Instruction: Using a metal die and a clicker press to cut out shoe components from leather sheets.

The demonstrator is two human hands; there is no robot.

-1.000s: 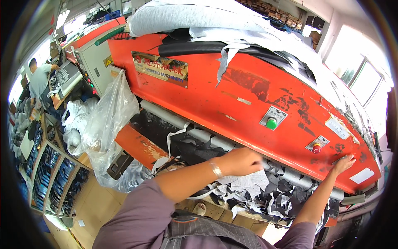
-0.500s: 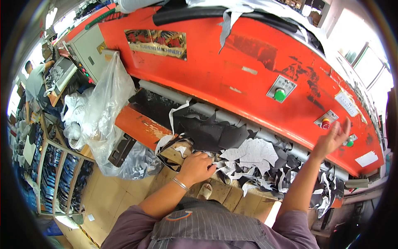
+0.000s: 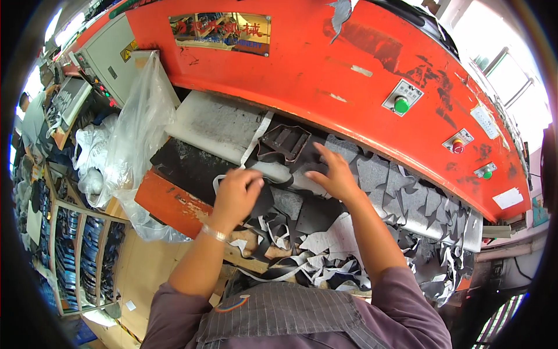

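Observation:
A cutting die [image 3: 283,143] with a dark metal outline and inner bars sits on black sheet material beneath the red machine's edge. My right hand [image 3: 337,176] is just right of it, thumb and fingers spread, with nothing in them. Left of and nearer than the die, my left hand [image 3: 237,195] hovers over the black sheet [image 3: 195,168], fingers bent and the thumb apart. Nothing shows in its grasp, though its palm side is hidden. A pale strip [image 3: 256,138] runs between the die and a whitish cutting board [image 3: 218,125].
The red machine [image 3: 314,64] spans the far side, with a green button [image 3: 401,104] and a red button [image 3: 457,146]. Cut scraps [image 3: 331,238] heap nearer me. A clear plastic bag [image 3: 136,139] hangs at left, above a compartmented rack [image 3: 81,256]. Another person [image 3: 36,122] works farther left.
My right hand has come from beside the red button to the die. My left hand has lifted forward from the scraps. The whitish board and die are now exposed under the machine.

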